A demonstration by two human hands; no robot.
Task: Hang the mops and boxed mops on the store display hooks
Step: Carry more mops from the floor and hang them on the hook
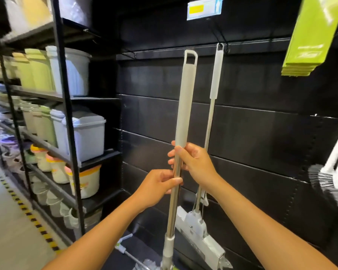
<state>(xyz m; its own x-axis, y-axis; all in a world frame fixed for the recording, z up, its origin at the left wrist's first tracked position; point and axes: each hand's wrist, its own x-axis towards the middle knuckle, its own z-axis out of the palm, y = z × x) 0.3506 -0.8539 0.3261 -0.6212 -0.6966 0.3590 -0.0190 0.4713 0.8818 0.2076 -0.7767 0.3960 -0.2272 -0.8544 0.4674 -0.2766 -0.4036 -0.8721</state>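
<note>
A person faces a black display wall (261,133) and holds a mop (185,98) upright in front of it with both hands. The left hand (160,184) is curled round the bare metal pole. The right hand (193,162) grips just above it, where the pole meets the pale sleeve, with fingers and thumb wrapped round. The step in hand appears to be lifting the mop so that the loop (191,57) at its top slips over a hook. The loop is just left of a hung mop (216,75), whose own top already sits on a hook (220,43) slightly higher up. To do this well, keep the pole close to vertical and raise it until the opening is level with a hook's tip. Then push it forward and let it down gently. Both hands are best kept on the pole, since the weight is likely at the bottom end and could swing. A free hook is hard to pick out against the dark wall, so it should be found before the mop is pushed forward, without knocking the hung neighbour. The held mop is long and slim. A greyish-white sleeve covers its upper half and ends in a rounded rectangular loop. Below that is a shiny steel pole with a white collar near the bottom, and the head is cut off by the lower edge. Flat green boxes (310,36) hang at upper right, and shelves (66,98) of plastic bins (86,137) stand to the left.
</note>
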